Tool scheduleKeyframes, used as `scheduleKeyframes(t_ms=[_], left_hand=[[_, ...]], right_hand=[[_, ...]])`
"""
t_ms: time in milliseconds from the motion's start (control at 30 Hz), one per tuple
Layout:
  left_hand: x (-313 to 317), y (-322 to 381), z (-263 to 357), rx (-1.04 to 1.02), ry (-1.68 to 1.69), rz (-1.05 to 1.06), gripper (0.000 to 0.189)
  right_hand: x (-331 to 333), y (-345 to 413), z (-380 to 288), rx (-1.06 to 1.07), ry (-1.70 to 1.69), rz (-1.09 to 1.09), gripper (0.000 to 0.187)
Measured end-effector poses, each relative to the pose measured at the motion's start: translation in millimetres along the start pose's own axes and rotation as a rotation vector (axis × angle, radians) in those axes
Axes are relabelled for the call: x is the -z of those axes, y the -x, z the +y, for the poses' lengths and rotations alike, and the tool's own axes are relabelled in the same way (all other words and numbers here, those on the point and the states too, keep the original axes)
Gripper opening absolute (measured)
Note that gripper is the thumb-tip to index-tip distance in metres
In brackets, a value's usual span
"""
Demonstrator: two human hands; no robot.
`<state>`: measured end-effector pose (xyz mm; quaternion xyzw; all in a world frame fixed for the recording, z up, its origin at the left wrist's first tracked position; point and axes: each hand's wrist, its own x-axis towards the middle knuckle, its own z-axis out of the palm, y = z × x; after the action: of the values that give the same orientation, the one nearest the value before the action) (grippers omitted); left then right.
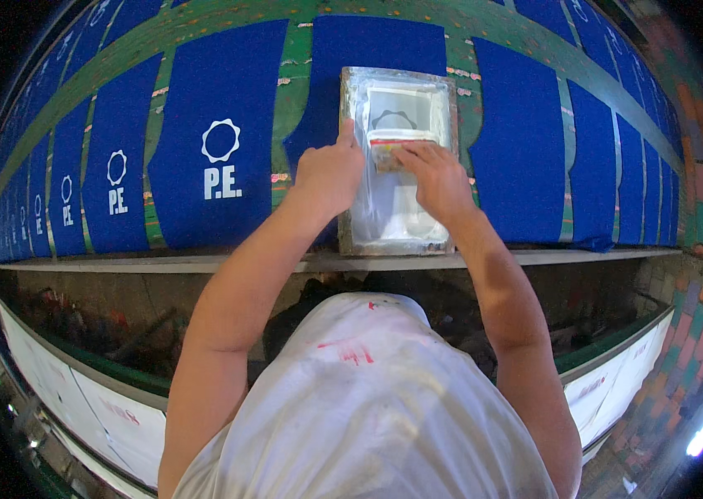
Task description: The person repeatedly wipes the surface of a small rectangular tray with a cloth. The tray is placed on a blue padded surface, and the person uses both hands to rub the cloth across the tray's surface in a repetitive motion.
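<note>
A screen-printing frame (pixel 398 243) lies on a blue fabric piece (pixel 376 38). Its mesh shows part of a scalloped ring near the far end. My right hand (pixel 442 178) grips a squeegee (pixel 387 161) with a red edge, which rests across the mesh beside white ink. On the frame's left rail is my left hand (pixel 331 174), its index finger stretched along the rail and the other fingers curled. To the left, a blue fabric piece (pixel 217 87) bears a white scalloped ring and the letters P.E.
More blue fabric pieces (pixel 516 150) lie in rows on a green printing table (pixel 295 81); those at the left bear white prints. A pale rail (pixel 139 264) runs along the near edge. Behind me stands another table with white sheets (pixel 108 418). Paving (pixel 700 212) shows at the right.
</note>
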<state>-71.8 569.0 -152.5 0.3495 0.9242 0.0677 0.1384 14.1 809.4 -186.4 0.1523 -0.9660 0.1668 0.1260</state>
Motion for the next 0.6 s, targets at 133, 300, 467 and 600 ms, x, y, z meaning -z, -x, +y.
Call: scheduleKeyframes(t_ms=[133,300,467,600], left_hand=[[-2.3,-1.3,1.3,0.034,0.005,-0.009,0.048],[-0.2,1.7,5.4,0.039,-0.007,-0.011,0.049],[5.7,0.8,9.5,0.076,-0.017,-0.033,0.054],[9.8,-1.0,12.1,0.093,-0.002,-0.050,0.051]], right_hand=[[15.9,-59.6,26.6,-0.002,-0.030,-0.071,0.060],[16.6,-84.7,41.8,-0.024,-0.009,-0.084,0.057],[11.5,-47.5,25.3,0.043,-0.025,-0.066,0.055],[33.7,-66.8,38.5,0.023,-0.088,-0.218,0.053]])
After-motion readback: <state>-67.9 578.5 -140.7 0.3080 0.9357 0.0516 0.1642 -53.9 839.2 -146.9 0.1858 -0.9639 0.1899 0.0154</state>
